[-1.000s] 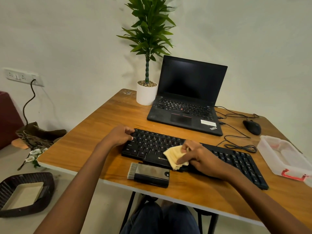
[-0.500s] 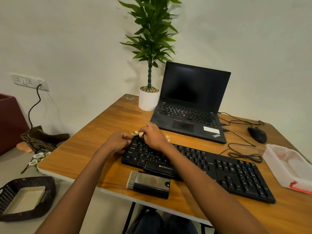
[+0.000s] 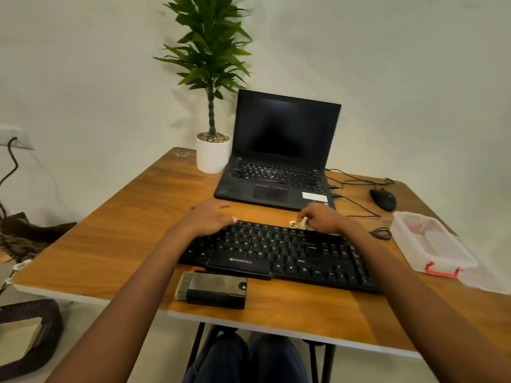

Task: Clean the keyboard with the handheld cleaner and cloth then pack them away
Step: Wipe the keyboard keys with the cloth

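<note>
A black keyboard (image 3: 279, 252) lies across the wooden table (image 3: 116, 244). My right hand (image 3: 322, 218) grips a bunched pale yellow cloth (image 3: 298, 223) at the keyboard's far edge, right of its middle; most of the cloth is hidden under the fingers. My left hand (image 3: 210, 217) rests on the keyboard's far left corner with its fingers spread. The dark handheld cleaner (image 3: 214, 290), bristles at its left end, lies on the table in front of the keyboard near the front edge.
An open black laptop (image 3: 279, 161) and a potted plant (image 3: 213, 150) stand behind the keyboard. A black mouse (image 3: 383, 199) with loose cables and a clear plastic box (image 3: 431, 244) with a red clasp sit at the right. A dark basket (image 3: 30, 335) is on the floor at left.
My right hand has swept the cloth from the keyboard's front middle to its far left edge, then right along the far edge. My left hand has stayed at the far left corner.
</note>
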